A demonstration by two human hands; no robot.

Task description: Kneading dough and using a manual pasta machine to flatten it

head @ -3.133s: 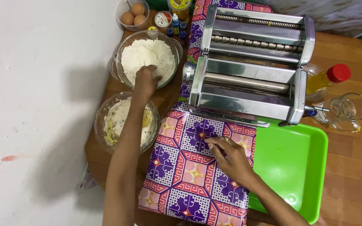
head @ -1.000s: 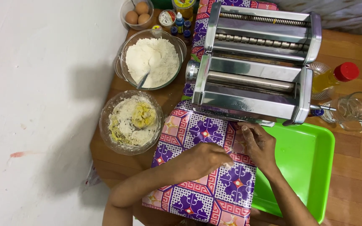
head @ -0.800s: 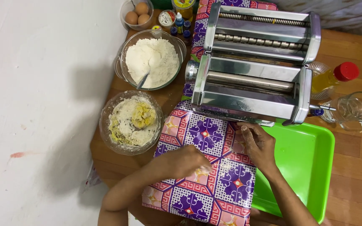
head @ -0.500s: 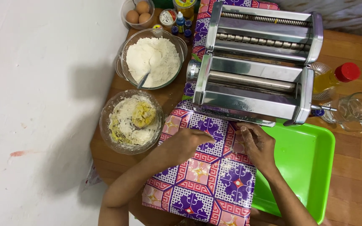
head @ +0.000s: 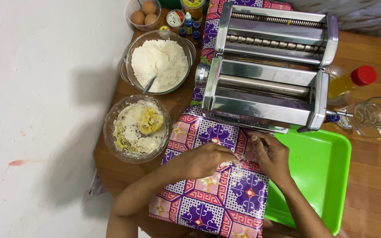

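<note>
Flour dusting (head: 237, 169) lies at lower centre on the patterned cloth (head: 208, 200), where I spread it with my left hand (head: 208, 158), fingertips bunched, and my flat, close-fingered right hand (head: 270, 154), before the pasta roller (head: 265, 66).

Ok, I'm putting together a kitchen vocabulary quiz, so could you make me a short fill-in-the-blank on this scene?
1. Both hands, the left hand and right hand, rest on the patterned ____.
2. The tray beside the right hand is ____.
3. The bowl of flour has a ____ standing in it.
4. The small bowl at the top holds ____.

Missing words: cloth; green; spoon; eggs
</note>
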